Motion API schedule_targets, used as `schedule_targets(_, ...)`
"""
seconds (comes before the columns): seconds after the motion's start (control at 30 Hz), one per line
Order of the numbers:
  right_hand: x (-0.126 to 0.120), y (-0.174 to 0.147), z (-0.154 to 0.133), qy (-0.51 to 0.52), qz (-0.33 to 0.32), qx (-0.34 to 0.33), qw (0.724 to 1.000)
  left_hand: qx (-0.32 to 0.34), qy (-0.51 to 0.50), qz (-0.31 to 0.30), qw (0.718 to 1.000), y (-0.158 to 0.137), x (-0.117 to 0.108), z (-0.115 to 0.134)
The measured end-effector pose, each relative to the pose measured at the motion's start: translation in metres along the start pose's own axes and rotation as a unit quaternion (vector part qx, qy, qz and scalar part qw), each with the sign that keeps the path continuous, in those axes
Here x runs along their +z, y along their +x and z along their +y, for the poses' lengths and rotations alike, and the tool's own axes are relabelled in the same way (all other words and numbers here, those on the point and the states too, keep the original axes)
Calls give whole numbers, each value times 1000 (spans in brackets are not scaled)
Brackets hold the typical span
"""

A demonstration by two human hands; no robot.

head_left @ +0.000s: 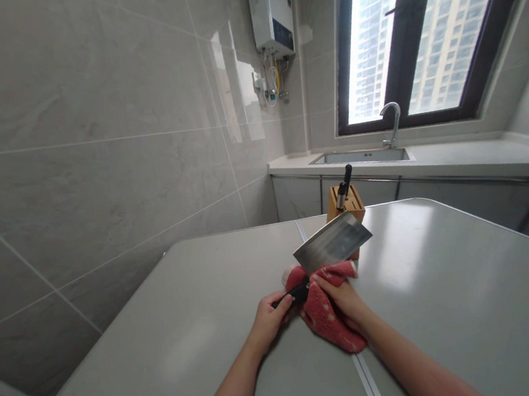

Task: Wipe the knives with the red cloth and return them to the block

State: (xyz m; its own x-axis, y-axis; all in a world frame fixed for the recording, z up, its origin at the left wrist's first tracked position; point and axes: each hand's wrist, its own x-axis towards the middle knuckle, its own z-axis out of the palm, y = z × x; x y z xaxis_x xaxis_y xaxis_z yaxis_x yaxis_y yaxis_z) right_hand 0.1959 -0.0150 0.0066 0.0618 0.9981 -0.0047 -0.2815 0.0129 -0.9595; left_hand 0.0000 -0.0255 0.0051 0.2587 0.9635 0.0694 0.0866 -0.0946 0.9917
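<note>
My left hand (pixel 271 317) is closed round the black handle of a cleaver (pixel 331 242), whose broad steel blade points up and to the right. A red cloth with pale spots (pixel 327 319) is bunched round the cleaver where handle meets blade. Gripping that cloth from the right is my right hand (pixel 343 298), its thumb pressed near the base of the blade. Just behind the blade stands a wooden knife block (pixel 355 202). Dark-handled tools (pixel 344 184) stick up from its top, and the cleaver hides part of its front.
The pale table (pixel 198 284) has a metal seam (pixel 369 382) down its middle. Beyond it runs a counter (pixel 458 153) with a sink (pixel 361 156) and a faucet (pixel 395 122) under a window. A water heater (pixel 270 12) hangs in the corner, by the tiled wall (pixel 88 117).
</note>
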Motion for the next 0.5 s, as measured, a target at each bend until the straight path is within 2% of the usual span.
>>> schedule_targets(0.3, -6, 2, -1, 23, -48, 15, 998, -8, -17, 6, 1000, 2, 0, -4)
schedule_targets(0.5, -16, 2, -8, 36, -94, 85, 991, -1, -29, -16, 999, 1, 0, -3)
